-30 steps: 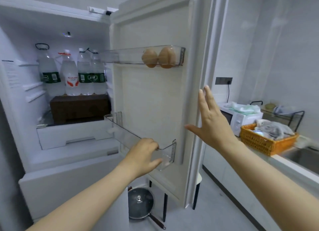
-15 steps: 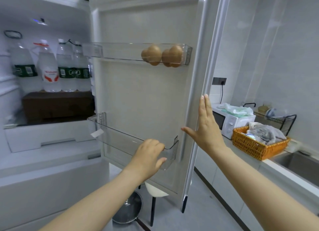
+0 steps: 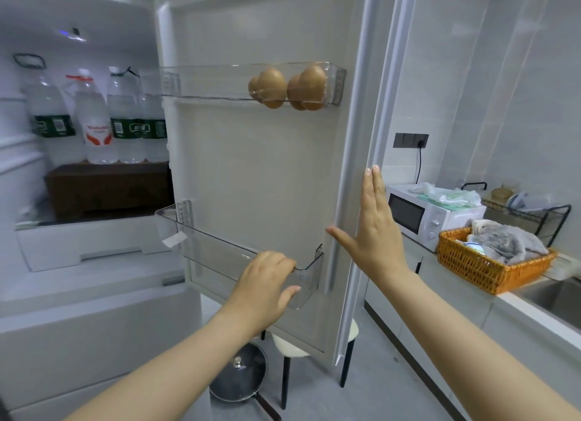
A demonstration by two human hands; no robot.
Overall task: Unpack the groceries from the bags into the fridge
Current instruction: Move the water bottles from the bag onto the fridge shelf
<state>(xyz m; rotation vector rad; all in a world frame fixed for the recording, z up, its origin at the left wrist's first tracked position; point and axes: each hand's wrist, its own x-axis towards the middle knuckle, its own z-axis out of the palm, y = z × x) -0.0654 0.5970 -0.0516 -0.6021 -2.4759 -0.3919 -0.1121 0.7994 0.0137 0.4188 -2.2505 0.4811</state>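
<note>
The white fridge door (image 3: 261,175) stands open in front of me. My left hand (image 3: 267,288) curls over the front rim of the clear lower door shelf (image 3: 213,247), which has nothing in it but a small label. My right hand (image 3: 374,232) lies flat with fingers spread against the door's outer edge. Several brown eggs (image 3: 286,86) sit in the clear upper door shelf (image 3: 207,82). Inside the fridge, several water bottles (image 3: 97,119) stand on a dark brown box (image 3: 110,188). No grocery bag is in sight.
A white drawer (image 3: 85,244) sits below the box. Under the door stand a stool (image 3: 289,348) and a lidded pan (image 3: 239,376) on the floor. The counter at right carries a white microwave (image 3: 430,213), an orange basket (image 3: 484,263) with cloth, a wire rack and a sink.
My view has shifted right and closer to the door, so the fridge interior slid left. Both hands stay on the door, with the right hand a little lower along its edge.
</note>
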